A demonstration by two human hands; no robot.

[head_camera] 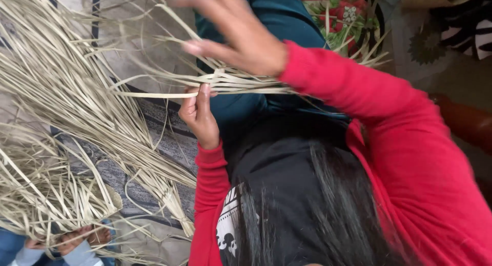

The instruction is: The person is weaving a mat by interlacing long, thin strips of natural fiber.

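My left hand (pixel 198 115), in a red sleeve, pinches the end of a flat plaited band of pale dried leaf strips (pixel 241 84) between thumb and fingers. Just above that band hovers my right hand (pixel 237 34), blurred, fingers spread, with nothing gripped in it. The band lies across my teal trouser leg (pixel 279 15), and loose strip ends fan out from it to the right. My dark hair and black shirt fill the lower middle of the view.
A large loose bundle of dried strips (pixel 66 91) spreads over the grey patterned mat (pixel 159 138) on the left. At the bottom left another person's hands (pixel 77 239), in blue sleeves, hold a clump of strips. A floral cloth (pixel 341 15) lies at the top right.
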